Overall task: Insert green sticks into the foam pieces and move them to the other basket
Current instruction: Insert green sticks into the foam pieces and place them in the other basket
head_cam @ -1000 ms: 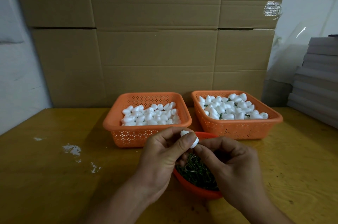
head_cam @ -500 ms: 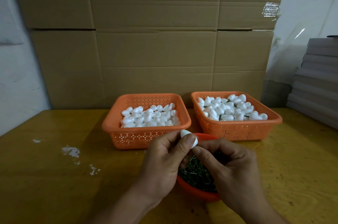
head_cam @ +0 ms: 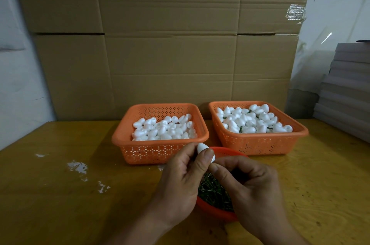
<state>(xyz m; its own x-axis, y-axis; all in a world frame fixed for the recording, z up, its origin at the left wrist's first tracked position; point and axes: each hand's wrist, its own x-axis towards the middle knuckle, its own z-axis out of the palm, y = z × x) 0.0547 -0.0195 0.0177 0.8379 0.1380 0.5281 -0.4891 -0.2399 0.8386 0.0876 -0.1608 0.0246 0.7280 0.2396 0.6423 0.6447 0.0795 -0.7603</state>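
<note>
My left hand (head_cam: pixel 181 179) pinches a white egg-shaped foam piece (head_cam: pixel 204 150) between thumb and fingers, above a small red bowl (head_cam: pixel 215 209) full of green sticks (head_cam: pixel 213 192). My right hand (head_cam: pixel 252 190) has its fingertips pressed against the foam piece's lower end; any stick in those fingers is hidden. Behind stand two orange baskets: the left basket (head_cam: pixel 128 136) holds plain foam pieces, the right basket (head_cam: pixel 300 132) holds foam pieces with green sticks showing.
The yellow wooden table (head_cam: pixel 60 204) has white smears at the left. Cardboard sheets (head_cam: pixel 170 44) stand close behind the baskets. A stack of grey boards (head_cam: pixel 346 92) lies at the right edge.
The hands have stayed together over the bowl, with the foam piece shifting only slightly in the left fingers. Baskets have not moved.
</note>
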